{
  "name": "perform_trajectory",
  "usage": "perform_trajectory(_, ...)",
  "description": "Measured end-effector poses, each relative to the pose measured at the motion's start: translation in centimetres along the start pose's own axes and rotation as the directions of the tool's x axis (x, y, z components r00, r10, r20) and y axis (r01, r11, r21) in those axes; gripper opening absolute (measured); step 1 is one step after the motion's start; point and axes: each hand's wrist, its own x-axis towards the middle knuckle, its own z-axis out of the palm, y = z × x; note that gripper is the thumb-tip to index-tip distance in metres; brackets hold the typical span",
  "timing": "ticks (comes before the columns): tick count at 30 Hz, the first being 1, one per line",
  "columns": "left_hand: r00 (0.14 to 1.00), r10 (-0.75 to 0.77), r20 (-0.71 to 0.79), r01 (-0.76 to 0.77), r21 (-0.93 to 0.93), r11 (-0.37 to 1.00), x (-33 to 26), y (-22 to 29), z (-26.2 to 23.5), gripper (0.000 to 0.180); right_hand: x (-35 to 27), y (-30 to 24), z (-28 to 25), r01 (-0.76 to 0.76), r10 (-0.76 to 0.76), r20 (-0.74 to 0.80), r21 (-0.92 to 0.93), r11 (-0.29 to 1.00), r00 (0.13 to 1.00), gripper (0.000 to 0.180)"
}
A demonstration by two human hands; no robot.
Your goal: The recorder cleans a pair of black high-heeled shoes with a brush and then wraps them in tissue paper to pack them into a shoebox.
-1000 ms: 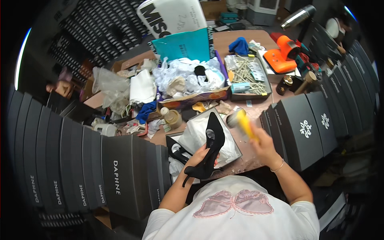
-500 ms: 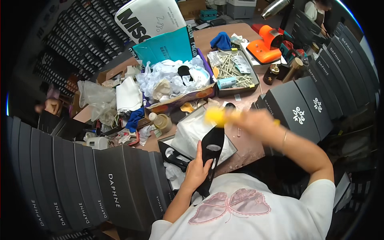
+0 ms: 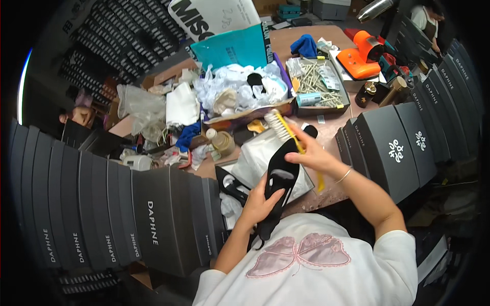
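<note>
A black shoe (image 3: 284, 166) with cut-out openings slants upward in front of my chest. My left hand (image 3: 259, 205) is closed around its lower part, thumb across the side. At the upper end of the shoe, my right hand (image 3: 319, 155) grips a yellow-handled brush (image 3: 279, 127) with pale bristles. The bristles show beyond the fingers, and the right thumb lies against the shoe. Below the shoe, an open shoebox (image 3: 304, 189) holds white tissue paper (image 3: 252, 153). Another black shoe (image 3: 232, 186) lies at the left of this box.
Grey shoeboxes (image 3: 153, 214) are stacked at left, with more dark boxes (image 3: 383, 137) at right. Farther back stand a carton of crumpled white paper (image 3: 229, 89), a box of pale sticks (image 3: 314, 74), an orange device (image 3: 360, 58) and a glue bottle (image 3: 222, 143).
The brush was blurred in motion over the upper part of the shoe; now it is steadier and tilted, with my right hand's fingers at the shoe's end. The whole view has shifted slightly.
</note>
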Motion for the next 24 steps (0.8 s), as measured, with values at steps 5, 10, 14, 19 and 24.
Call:
perform_trajectory(5,0.883,-0.144,-0.446,-0.074,-0.437,0.897,-2.2,-4.5,-1.1,0.075,-0.9,-2.5,1.7,-0.076,0.104,-0.037,0.448,0.891,0.994,0.078)
perform_trajectory(10,0.818,-0.325,0.475,0.571,-0.741,0.354,-4.7,-5.2,0.2,0.07,-0.6,-4.9,2.4,0.205,-0.238,0.081,0.294,0.934,0.968,0.088)
perform_trajectory(14,0.781,-0.149,0.607,0.62,-0.72,0.313,-4.2,-8.1,1.4,0.061,-0.3,-6.8,5.1,0.514,-0.522,0.332,0.118,0.85,0.786,0.093)
perform_trajectory(19,0.876,-0.128,0.466,0.477,-0.792,0.38,-2.5,-3.9,2.4,0.051,-2.0,-8.9,7.4,0.608,-0.477,0.635,0.014,0.794,0.608,0.084)
perform_trajectory(24,0.943,-0.1,0.316,0.322,-0.946,0.044,-3.0,-10.7,3.4,0.043,-2.0,-4.4,4.0,0.487,-0.496,0.069,-0.348,0.801,0.866,0.066)
